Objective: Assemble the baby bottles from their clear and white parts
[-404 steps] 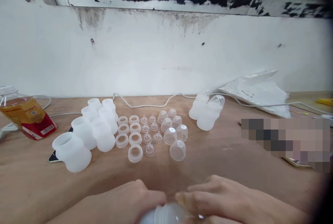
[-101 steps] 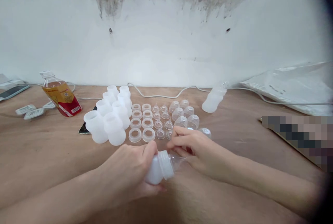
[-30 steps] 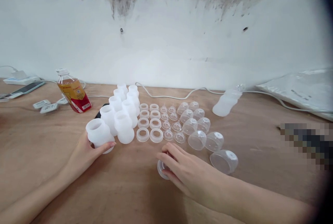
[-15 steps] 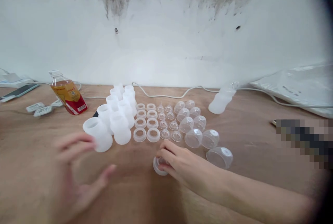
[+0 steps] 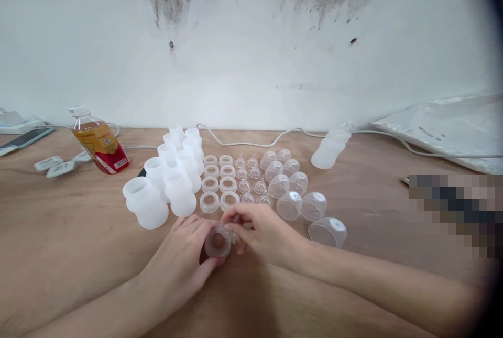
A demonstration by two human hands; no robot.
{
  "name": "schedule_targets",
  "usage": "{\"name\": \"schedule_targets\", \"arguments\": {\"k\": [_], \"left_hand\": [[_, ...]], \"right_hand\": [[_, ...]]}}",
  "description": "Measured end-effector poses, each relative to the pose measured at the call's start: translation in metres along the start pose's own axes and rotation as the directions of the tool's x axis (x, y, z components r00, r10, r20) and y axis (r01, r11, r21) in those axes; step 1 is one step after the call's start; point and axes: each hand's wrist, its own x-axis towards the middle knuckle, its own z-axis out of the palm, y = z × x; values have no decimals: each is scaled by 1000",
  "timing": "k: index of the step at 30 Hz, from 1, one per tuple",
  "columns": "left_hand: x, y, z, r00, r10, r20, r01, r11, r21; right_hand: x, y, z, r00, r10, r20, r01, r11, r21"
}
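A translucent bottle collar ring (image 5: pixel 207 248) is gripped between the thumb and fingers of my left hand (image 5: pixel 183 254), its round opening facing me. Touching the ring's right side, my right hand (image 5: pixel 267 230) pinches a small clear piece that looks like a bottle teat (image 5: pixel 232 237); fingers partly cover it. Just beyond my hands lie rows of similar collar rings (image 5: pixel 209 209) and clear teats (image 5: pixel 260 187). White baby bottle bodies (image 5: pixel 152 213) stand open-topped behind my left hand. Clear dome caps (image 5: pixel 290 206) line up past my right hand, one cap (image 5: pixel 327 232) nearest my forearm.
An assembled-looking white bottle (image 5: pixel 328 152) stands at the back right, near a cable (image 5: pixel 251 144) along the wall. Clear plastic bags (image 5: pixel 444 131) lie far right. At left are a drink bottle (image 5: pixel 101 144), white packets (image 5: pixel 61 169) and a phone (image 5: pixel 27 139).
My left hand has come in from the left, open before, and now grips the ring. The ring has moved slightly left, and my right hand has shifted to its right side, pinching the clear piece.
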Motion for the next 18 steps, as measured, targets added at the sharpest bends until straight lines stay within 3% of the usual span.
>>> {"name": "schedule_targets", "arguments": {"k": [3, 5, 7, 10, 18], "left_hand": [[-6, -7, 5, 1000, 15, -25, -13, 997, 77], [-7, -11, 9, 997, 54, -53, -43, 981, 187], [-4, -11, 12, 995, 82, -48, -63, 947, 314], [3, -7, 12, 996, 91, -1, -81, 886, 457], [22, 1, 16, 985, 162, 57, -169, 856, 489]], "right_hand": [[-1, 2, -4, 987, -121, -109, 86, 955, -283], [-2, 5, -2, 981, -185, -49, 132, 839, -527], [-2, 8, 3, 983, -178, 35, 156, 728, -668], [-1, 10, 8, 985, -169, 34, 137, 647, -750], [-18, 8, -6, 998, -39, -40, -6, 642, -766]]}}
